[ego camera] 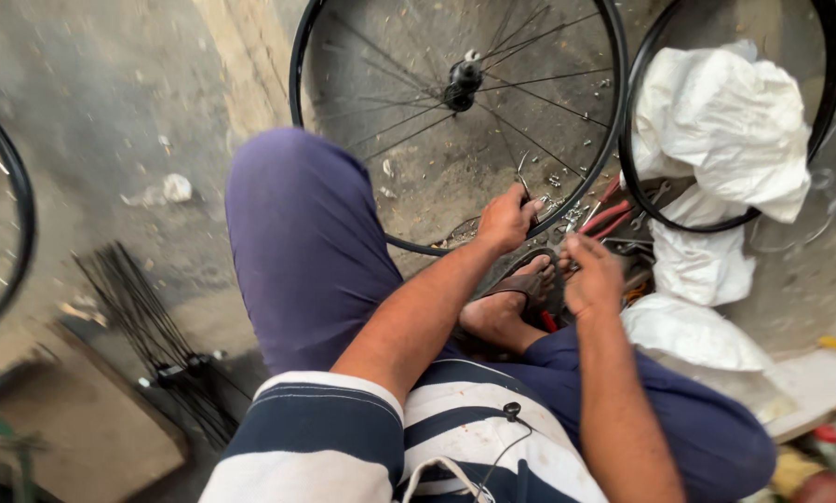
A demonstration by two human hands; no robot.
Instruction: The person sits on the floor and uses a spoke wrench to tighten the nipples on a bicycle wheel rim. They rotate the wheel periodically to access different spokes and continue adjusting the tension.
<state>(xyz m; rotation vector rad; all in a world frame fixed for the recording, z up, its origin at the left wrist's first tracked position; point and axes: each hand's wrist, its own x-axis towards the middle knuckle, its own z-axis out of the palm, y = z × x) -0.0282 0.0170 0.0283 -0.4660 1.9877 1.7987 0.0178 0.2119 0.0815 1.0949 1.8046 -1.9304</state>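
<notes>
1. Black spoked wheel (pixel 455 121) lies flat on the concrete floor (pixel 101 112), before the knees.
2. Left hand (pixel 508 218) pinches a spoke at the rim; steady it.
3. Right hand (pixel 593 276) is curled; contents unclear. Work close.

The spoked wheel (pixel 455 121) runs off the top edge, so its upper rim is lost, and its lower rim passes behind the left hand (pixel 506 220). What that hand pinches at the rim is too small to tell. The right hand (pixel 593 276) covers whatever lies under its fingers. The second rim (pixel 826 112) is cut by the top edge and largely hidden under the white sacking (pixel 725 121). The tools (pixel 613 219) between the rims are a jumble, only red handles readable. A third rim (pixel 13 214) at far left is blurred and cropped, and the bottom right corner clutter is too blurred to identify
</notes>
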